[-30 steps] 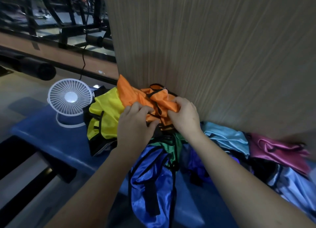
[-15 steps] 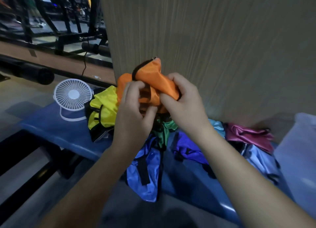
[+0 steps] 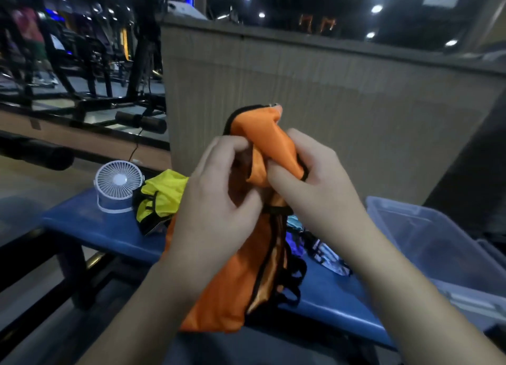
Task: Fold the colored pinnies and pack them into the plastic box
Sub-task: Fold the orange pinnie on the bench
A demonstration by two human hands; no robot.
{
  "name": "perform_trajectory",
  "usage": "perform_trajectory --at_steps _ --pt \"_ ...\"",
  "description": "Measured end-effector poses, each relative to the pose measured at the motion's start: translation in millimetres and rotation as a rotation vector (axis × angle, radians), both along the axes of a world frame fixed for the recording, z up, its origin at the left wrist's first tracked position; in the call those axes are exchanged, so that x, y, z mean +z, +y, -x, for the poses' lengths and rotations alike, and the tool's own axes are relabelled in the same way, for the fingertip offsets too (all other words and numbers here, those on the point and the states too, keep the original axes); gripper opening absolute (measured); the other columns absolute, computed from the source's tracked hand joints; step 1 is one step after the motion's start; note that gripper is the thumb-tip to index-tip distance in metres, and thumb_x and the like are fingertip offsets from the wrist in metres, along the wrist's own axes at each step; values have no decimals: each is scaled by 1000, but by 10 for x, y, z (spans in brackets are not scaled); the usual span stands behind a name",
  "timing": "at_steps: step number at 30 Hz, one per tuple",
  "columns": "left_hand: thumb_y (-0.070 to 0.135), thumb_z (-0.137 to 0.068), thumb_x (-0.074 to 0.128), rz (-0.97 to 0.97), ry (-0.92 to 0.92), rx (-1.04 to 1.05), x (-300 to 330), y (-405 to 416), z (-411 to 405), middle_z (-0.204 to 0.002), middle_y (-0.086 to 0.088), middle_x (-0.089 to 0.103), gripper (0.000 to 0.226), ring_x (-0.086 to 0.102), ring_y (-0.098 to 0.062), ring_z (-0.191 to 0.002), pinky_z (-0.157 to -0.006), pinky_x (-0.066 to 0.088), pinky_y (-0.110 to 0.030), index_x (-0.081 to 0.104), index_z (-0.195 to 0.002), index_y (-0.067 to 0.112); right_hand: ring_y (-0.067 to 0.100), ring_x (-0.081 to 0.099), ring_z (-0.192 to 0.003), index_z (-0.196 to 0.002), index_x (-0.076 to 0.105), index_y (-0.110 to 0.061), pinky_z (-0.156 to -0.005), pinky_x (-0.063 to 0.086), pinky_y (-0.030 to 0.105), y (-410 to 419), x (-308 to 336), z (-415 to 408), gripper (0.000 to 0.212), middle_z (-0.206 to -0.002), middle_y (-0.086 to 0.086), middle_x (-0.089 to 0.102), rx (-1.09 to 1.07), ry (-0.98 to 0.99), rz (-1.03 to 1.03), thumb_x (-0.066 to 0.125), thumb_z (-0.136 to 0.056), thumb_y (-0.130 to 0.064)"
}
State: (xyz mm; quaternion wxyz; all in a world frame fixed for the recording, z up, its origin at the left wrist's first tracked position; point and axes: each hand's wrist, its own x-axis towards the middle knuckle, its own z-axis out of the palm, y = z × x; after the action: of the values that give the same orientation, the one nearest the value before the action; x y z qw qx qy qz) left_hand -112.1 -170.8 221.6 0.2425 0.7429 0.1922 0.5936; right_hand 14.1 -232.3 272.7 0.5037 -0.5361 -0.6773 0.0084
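Note:
An orange pinny (image 3: 241, 277) with black trim hangs in front of me, lifted clear of the blue bench (image 3: 98, 225). My left hand (image 3: 216, 200) grips its bunched upper part from the left. Beside it my right hand (image 3: 309, 189) pinches the top fold, which sticks up above my fingers. A yellow pinny (image 3: 161, 195) lies crumpled on the bench behind. Other pinnies (image 3: 315, 244), blue and light blue, show partly behind the orange one. The clear plastic box (image 3: 435, 244) stands at the right end of the bench.
A small white desk fan (image 3: 118, 185) stands on the bench's left end. A tall wood-grain partition (image 3: 342, 113) rises right behind the bench. Gym machines (image 3: 90, 63) fill the far left. The floor drops away at the bench's left and front.
Both hands have raised the orange pinny off the pile, so it now hangs down at full length. My view has tilted up and the plastic box has come into sight on the right.

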Motion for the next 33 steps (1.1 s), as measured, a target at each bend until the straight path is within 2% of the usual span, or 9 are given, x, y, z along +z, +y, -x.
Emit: perform_trajectory --at_steps 5,8,11,14,18,22,26,29,33 --pt "13 -83 64 -64 7 -109 323 -529 107 -92 3 62 25 67 -22 -88 -71 54 -49 54 -105 21 7 43 -63 -73 49 -10 -58 38 29 -614 225 70 15 -67 5 46 15 -9 -56 55 -86 -17" --pt "13 -88 65 -53 -26 -187 399 -722 114 -93 3 62 26 70 -22 -79 -66 55 -51 52 -108 22 4 41 -62 -78 55 -6 -57 35 26 -811 264 48 18 -65 2 43 47 24 -25 55 -89 -20" --pt "11 -90 64 -58 -16 -221 388 -759 78 -107 4 61 42 69 -20 -89 -73 57 -52 50 -124 30 7 46 -66 -89 64 -5 -62 38 28 -889 213 -58 26 -70 -4 49 115 142 65 57 -92 -29" --pt "10 -90 61 -72 62 -249 274 -696 -30 -105 6 64 32 66 -21 -96 -79 55 -49 60 -115 29 19 52 -66 -95 66 -3 -62 43 37 -851 49 -211 35 -72 6 54 149 291 147 57 -94 -36" --pt "13 -91 62 76 102 -316 -19 -523 -251 -93 0 65 13 63 -27 -79 -68 52 -52 65 -100 23 17 48 -64 -90 61 5 -60 40 34 -702 -275 -484 39 -69 8 51 61 327 143 54 -96 -33" --pt "9 -90 65 244 159 -299 -336 -223 -430 -93 2 69 16 67 -25 -86 -78 53 -48 68 -92 25 11 44 -66 -73 45 3 -63 34 33 -568 -668 -808 34 -68 4 44 -104 229 122 56 -100 -15" --pt "0 -93 64 363 277 -275 -559 127 -494 -95 4 70 21 68 -11 -86 -78 54 -30 69 -96 20 10 54 -86 -73 55 1 -75 38 17 -449 -1032 -1119 29 -87 3 53 -233 170 64 59 -96 -16" --pt "-1 -92 64 449 334 -291 -707 386 -489 -93 3 71 21 68 -10 -84 -73 54 -23 70 -99 17 7 51 -76 -74 54 0 -70 37 21 -354 -1262 -1316 28 -81 -1 52 -243 236 142 61 -97 -15" --pt "27 -80 75 550 390 -340 -878 649 -426 -83 4 68 16 65 -10 -74 -65 52 -21 71 -96 27 5 44 -64 -78 60 -7 -60 34 24 -276 -1544 -1489 19 -65 -2 48 -221 324 245 64 -96 -13"
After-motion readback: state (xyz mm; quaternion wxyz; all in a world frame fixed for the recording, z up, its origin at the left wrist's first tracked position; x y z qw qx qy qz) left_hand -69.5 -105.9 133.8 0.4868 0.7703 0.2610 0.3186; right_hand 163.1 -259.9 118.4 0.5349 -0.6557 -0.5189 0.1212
